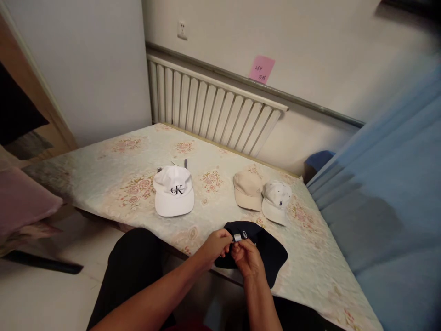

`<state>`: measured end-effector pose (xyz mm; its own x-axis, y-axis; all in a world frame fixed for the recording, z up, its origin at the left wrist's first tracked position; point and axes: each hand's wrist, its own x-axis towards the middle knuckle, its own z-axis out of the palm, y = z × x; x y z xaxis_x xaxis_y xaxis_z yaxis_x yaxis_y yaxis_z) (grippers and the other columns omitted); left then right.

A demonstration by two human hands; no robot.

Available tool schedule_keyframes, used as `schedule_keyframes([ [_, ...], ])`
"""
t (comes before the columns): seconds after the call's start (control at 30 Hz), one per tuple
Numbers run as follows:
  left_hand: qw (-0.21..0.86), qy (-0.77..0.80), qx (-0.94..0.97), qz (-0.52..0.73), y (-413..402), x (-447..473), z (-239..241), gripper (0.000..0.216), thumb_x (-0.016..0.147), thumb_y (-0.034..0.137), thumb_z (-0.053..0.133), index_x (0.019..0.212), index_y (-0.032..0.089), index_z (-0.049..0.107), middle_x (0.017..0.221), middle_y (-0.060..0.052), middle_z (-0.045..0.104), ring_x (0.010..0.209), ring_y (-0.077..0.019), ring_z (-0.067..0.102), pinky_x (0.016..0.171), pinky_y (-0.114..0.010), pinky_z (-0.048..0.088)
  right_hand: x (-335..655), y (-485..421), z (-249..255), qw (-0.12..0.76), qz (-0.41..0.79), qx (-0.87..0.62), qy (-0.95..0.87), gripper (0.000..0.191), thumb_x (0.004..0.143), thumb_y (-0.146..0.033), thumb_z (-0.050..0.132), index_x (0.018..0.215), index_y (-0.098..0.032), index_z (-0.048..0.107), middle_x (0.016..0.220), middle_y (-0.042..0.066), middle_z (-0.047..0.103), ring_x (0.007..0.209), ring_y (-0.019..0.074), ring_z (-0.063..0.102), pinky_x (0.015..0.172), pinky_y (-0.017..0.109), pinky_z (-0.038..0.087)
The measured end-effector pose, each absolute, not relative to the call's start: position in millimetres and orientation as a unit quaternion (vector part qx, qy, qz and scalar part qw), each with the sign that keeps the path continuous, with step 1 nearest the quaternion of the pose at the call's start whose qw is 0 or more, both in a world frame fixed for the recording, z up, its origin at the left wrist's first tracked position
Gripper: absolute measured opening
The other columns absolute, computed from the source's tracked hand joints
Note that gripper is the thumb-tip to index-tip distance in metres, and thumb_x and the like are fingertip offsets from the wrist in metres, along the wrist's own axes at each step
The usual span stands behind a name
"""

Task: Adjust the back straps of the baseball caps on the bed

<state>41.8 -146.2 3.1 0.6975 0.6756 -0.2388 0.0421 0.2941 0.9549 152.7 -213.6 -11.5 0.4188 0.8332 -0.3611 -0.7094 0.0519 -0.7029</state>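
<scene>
A dark navy cap (pixel 268 250) lies at the near edge of the floral-covered surface (pixel 113 177), its back strap turned toward me. My left hand (pixel 215 246) and my right hand (pixel 246 257) are both closed in a pinch on the cap's back strap, where a small metal buckle (pixel 237 237) shows between the fingers. Farther back lie a white cap (pixel 174 195) with a dark logo, a beige cap (pixel 247 191) and a white patterned cap (pixel 275 200) that touches the beige one.
A white radiator (pixel 213 108) runs along the back wall under a pink note (pixel 262 70). A blue curtain (pixel 396 197) hangs at the right. A pink cushion (pixel 20 197) sits at the left. My dark-clothed legs are below the surface's edge.
</scene>
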Motion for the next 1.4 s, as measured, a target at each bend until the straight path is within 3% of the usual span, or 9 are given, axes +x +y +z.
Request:
schedule_keyframes([
  [0.33,0.698,0.342,0.591,0.215,-144.9,42.0,-3.6,0.015,0.072,0.032,0.049,0.067,0.018,0.05,0.048,0.006,0.046,0.041,-0.0073,0.038,0.044,-0.021,0.029,152.5,-213.4,-11.8,0.721,0.521,-0.448,-0.087,0.027,0.054,-0.011,0.076,0.065,-0.018,0.052,0.049,-0.004,0.058,0.04,0.0083,0.052,0.039,0.017,0.042],
  [0.53,0.605,0.367,0.647,0.283,-147.7,41.8,-5.9,0.004,0.07,0.02,0.05,0.072,0.018,0.053,0.061,0.004,0.052,0.056,-0.0098,0.047,0.054,-0.021,0.035,149.4,-213.4,-8.6,0.724,0.507,-0.459,-0.09,0.026,0.054,-0.013,0.077,0.063,-0.017,0.053,0.05,-0.001,0.061,0.04,0.0069,0.051,0.038,0.015,0.039],
  [0.8,0.544,0.327,0.696,0.336,-151.5,38.3,-1.7,0.017,0.069,0.017,0.055,0.086,0.021,0.054,0.073,0.003,0.059,0.07,-0.0135,0.054,0.068,-0.025,0.04,147.5,-212.5,-6.2,0.728,0.498,-0.46,-0.1,0.024,0.053,-0.015,0.078,0.058,-0.016,0.054,0.045,-0.003,0.057,0.038,0.0063,0.047,0.038,0.017,0.038],
  [1.03,0.505,0.295,0.74,0.332,-152.3,37.7,2.9,0.015,0.069,0.019,0.058,0.084,0.02,0.058,0.077,0.002,0.061,0.075,-0.0144,0.056,0.07,-0.024,0.04,144.7,-212.0,-4.1,0.741,0.484,-0.458,-0.085,0.028,0.049,-0.011,0.077,0.05,-0.017,0.049,0.044,-0.003,0.057,0.036,0.0067,0.046,0.036,0.018,0.035],
  [1.2,0.46,0.294,0.772,0.324,-152.8,40.0,1.5,0.014,0.071,0.02,0.055,0.085,0.02,0.058,0.081,0.0,0.062,0.075,-0.015,0.055,0.068,-0.025,0.04,140.8,-213.3,4.8,0.739,0.5,-0.444,-0.081,0.021,0.05,-0.008,0.076,0.053,-0.015,0.056,0.052,0.002,0.063,0.043,0.0096,0.053,0.037,0.019,0.038],
  [1.4,0.437,0.294,0.779,0.34,-155.7,39.2,1.7,0.014,0.073,0.021,0.054,0.087,0.021,0.057,0.084,-0.001,0.061,0.076,-0.0156,0.055,0.068,-0.025,0.04,140.5,-212.7,4.7,0.744,0.51,-0.428,-0.059,0.022,0.053,-0.007,0.075,0.055,-0.016,0.055,0.051,-0.002,0.061,0.045,0.01,0.055,0.045,0.021,0.047],
])
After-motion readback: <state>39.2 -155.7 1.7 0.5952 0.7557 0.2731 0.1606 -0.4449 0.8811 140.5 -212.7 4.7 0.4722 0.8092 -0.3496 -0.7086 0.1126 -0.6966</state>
